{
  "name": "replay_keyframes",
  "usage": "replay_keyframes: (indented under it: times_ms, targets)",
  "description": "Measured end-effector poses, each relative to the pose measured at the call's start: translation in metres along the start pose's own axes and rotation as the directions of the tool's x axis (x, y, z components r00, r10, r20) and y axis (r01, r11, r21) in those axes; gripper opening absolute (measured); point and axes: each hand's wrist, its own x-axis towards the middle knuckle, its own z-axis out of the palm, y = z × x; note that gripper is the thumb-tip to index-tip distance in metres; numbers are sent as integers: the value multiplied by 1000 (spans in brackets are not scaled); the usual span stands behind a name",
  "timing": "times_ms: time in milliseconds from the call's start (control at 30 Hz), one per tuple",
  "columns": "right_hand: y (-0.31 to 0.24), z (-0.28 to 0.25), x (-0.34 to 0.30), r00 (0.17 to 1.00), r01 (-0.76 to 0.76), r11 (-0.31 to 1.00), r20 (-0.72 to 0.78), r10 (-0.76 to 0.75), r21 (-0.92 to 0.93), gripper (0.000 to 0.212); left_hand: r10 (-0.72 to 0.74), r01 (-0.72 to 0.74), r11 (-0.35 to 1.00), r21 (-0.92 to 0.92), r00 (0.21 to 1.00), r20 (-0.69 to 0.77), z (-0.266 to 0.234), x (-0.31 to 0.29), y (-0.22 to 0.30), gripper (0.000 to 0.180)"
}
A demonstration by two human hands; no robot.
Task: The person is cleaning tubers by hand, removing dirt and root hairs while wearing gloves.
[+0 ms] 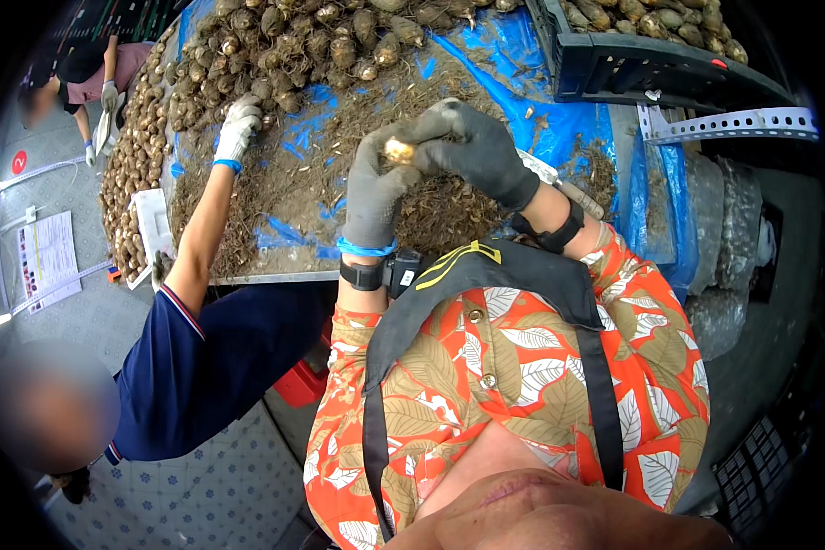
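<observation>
Both of my gloved hands meet over the work table, around a small pale taro corm (398, 150). My left hand (376, 179), in a grey glove, has its fingers closed about the corm. From the other side, my right hand (477, 151), in a darker grey glove, pinches it with bent fingers. Only the corm's yellowish face shows between the fingers. Below the hands lies a heap of brown root fibres and dirt (454, 220). Partly hidden behind my right wrist is a tool with a tan handle (580, 198).
Brown, hairy taro corms (293, 46) pile up at the far side; cleaner ones (133, 165) spread leftward. A black crate (632, 69) of corms stands far right beside a perforated white metal strip (733, 124). A co-worker's white-gloved hand (238, 128) reaches the pile; another person (92, 78) works far left.
</observation>
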Motion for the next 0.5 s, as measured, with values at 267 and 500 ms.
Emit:
replay_keyframes:
  times_ms: [267,500]
  targets:
    - [69,-22,-4,966,-257,964,-25,256,-64,31,64,-53,984,-173,996,60,9,-2,8,72]
    - [16,3,-9,993,30,999,-112,-34,-32,25,-18,20,960,-280,1000,8,13,-1,5,70]
